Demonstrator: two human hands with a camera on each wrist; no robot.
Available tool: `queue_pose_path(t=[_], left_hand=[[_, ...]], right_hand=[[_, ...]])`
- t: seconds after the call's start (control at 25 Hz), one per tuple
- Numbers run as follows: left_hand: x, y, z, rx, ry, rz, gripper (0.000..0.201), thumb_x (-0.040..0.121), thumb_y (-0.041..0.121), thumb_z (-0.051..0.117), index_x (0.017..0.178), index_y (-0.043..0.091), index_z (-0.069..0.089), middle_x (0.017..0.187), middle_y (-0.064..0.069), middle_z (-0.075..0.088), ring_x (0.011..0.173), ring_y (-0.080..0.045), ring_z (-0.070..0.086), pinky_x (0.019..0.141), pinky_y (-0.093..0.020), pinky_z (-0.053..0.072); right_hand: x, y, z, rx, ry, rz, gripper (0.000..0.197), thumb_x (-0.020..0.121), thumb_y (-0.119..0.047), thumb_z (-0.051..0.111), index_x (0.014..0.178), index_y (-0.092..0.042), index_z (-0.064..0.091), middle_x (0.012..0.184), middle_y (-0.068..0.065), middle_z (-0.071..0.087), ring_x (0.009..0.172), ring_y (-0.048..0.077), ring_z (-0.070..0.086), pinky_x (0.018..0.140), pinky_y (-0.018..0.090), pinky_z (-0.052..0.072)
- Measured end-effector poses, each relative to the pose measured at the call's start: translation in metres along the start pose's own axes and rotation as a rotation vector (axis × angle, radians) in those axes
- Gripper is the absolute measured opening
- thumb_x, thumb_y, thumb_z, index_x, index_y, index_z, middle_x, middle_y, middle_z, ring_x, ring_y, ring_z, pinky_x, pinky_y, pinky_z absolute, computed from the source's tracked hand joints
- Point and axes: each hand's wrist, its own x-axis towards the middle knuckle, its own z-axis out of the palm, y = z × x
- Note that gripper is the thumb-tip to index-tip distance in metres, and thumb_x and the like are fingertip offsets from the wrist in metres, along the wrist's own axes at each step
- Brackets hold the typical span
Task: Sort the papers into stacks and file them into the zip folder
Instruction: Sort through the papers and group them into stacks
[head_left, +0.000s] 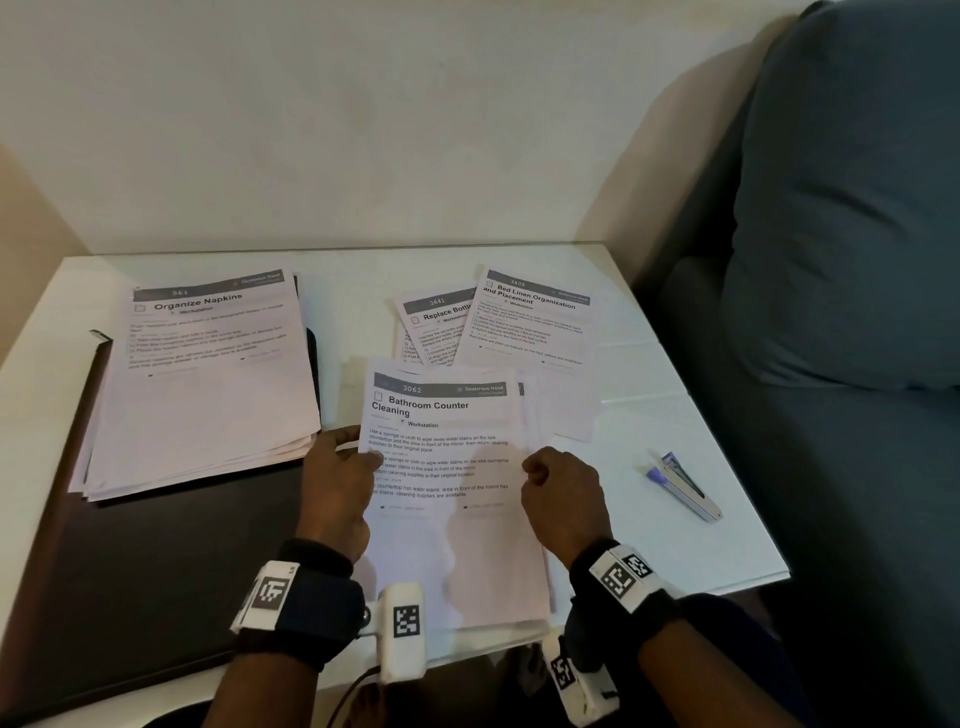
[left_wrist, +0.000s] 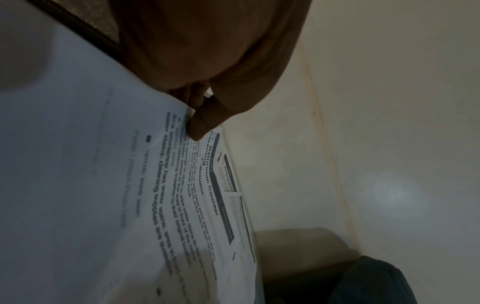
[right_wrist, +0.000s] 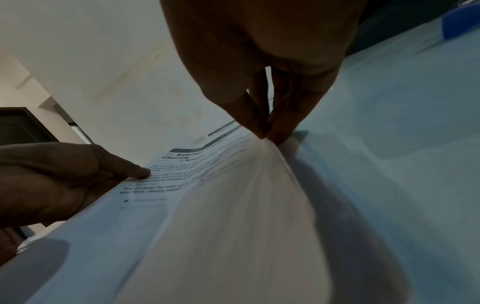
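A stack of papers headed "Bathroom Counter Cleaning" (head_left: 447, 483) lies near the table's front edge. My left hand (head_left: 337, 478) grips its left edge, thumb on top (left_wrist: 200, 123). My right hand (head_left: 558, 493) pinches the right edge of the same stack (right_wrist: 265, 131), and the sheets bow upward there (right_wrist: 233, 205). A thick stack topped "Organize Napkins" (head_left: 208, 384) rests on the dark zip folder (head_left: 145, 561) at the left. Two loose sheets, "Replace Bottle" (head_left: 431, 327) and "Bed Linen Organization" (head_left: 530, 322), lie fanned behind the held stack.
A stapler with purple trim (head_left: 680, 483) lies on the white table (head_left: 727, 545) at the right. A blue-grey sofa (head_left: 841, 260) stands close against the table's right side. A pale wall runs behind the table.
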Motion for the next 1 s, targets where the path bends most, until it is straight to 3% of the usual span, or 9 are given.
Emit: queue_pose_path(t=[0.12,0.2,0.28,0.36,0.48,0.6,0.8,0.92,1.0], left_hand=[[-0.001,-0.002,0.000,0.085,-0.054,0.031,0.028,0.098,-0.009,0.053,0.118,0.010,0.061,0.109,-0.010,0.073,0.090,-0.023,0.071,0.066,-0.033,0.056],[0.001,-0.004,-0.002,0.113,-0.065,0.048,0.031,0.098,-0.010,0.052,0.122,0.008,0.061,0.112,-0.012,0.072,0.092,-0.025,0.071,0.066,-0.033,0.056],[0.000,-0.004,-0.002,0.113,-0.067,0.064,0.038,0.097,-0.012,0.051,0.127,0.011,0.058,0.113,-0.011,0.072,0.095,-0.026,0.072,0.065,-0.033,0.057],[-0.001,-0.006,-0.002,0.115,-0.069,0.083,0.048,0.095,-0.014,0.049,0.130,0.017,0.056,0.109,-0.010,0.073,0.092,-0.023,0.072,0.065,-0.033,0.057],[-0.003,-0.005,0.000,0.143,-0.078,0.107,0.060,0.094,-0.018,0.048,0.132,0.028,0.056,0.103,-0.005,0.074,0.087,-0.016,0.072,0.062,-0.029,0.057],[0.001,-0.006,-0.001,0.166,-0.067,0.110,0.064,0.094,-0.018,0.049,0.131,0.034,0.055,0.103,0.000,0.074,0.088,-0.013,0.072,0.057,-0.021,0.056],[0.002,-0.008,-0.001,0.190,-0.075,0.090,0.056,0.093,-0.015,0.051,0.133,0.023,0.056,0.110,-0.004,0.074,0.098,-0.022,0.072,0.070,-0.031,0.057],[0.006,-0.012,-0.001,0.227,-0.080,0.092,0.041,0.091,-0.016,0.049,0.115,0.013,0.067,0.111,-0.008,0.076,0.095,-0.026,0.074,0.075,-0.037,0.060],[0.008,-0.013,-0.001,0.246,-0.083,0.093,0.037,0.091,-0.016,0.049,0.104,0.012,0.069,0.109,-0.009,0.076,0.095,-0.028,0.074,0.080,-0.041,0.061]], right_hand=[[0.009,-0.004,-0.011,-0.003,-0.015,-0.009,0.018,0.091,-0.020,0.055,0.094,-0.019,0.073,0.098,0.003,0.073,0.097,0.025,0.067,0.083,0.029,0.052],[0.038,-0.005,-0.027,-0.011,0.084,0.006,0.019,0.093,-0.027,0.058,0.092,-0.015,0.072,0.098,0.008,0.073,0.098,0.031,0.066,0.079,0.028,0.048],[0.083,-0.001,-0.047,-0.032,0.158,0.046,0.035,0.095,-0.039,0.061,0.112,-0.009,0.068,0.116,0.014,0.069,0.113,0.035,0.061,0.089,0.033,0.047],[0.121,-0.001,-0.065,-0.064,0.137,0.145,0.066,0.093,-0.053,0.062,0.133,-0.002,0.054,0.137,0.021,0.055,0.128,0.039,0.051,0.105,0.041,0.042],[0.150,-0.006,-0.070,-0.198,0.069,0.234,0.088,0.087,-0.064,0.065,0.143,0.000,0.042,0.145,0.021,0.045,0.136,0.039,0.041,0.113,0.046,0.034],[0.164,-0.006,-0.058,-0.278,0.053,0.234,0.087,0.083,-0.065,0.071,0.137,-0.001,0.047,0.139,0.017,0.051,0.131,0.038,0.044,0.108,0.046,0.037],[0.177,0.007,-0.054,-0.092,0.083,0.269,0.093,0.071,-0.060,0.084,0.133,0.000,0.048,0.133,0.017,0.058,0.121,0.038,0.058,0.102,0.050,0.050],[0.175,0.011,-0.058,-0.020,0.070,0.287,0.090,0.074,-0.054,0.085,0.135,-0.001,0.044,0.132,0.017,0.057,0.120,0.037,0.058,0.100,0.047,0.051],[0.174,0.015,-0.060,0.046,0.046,0.276,0.075,0.076,-0.049,0.085,0.127,-0.003,0.054,0.121,0.015,0.064,0.106,0.035,0.063,0.092,0.043,0.054]])
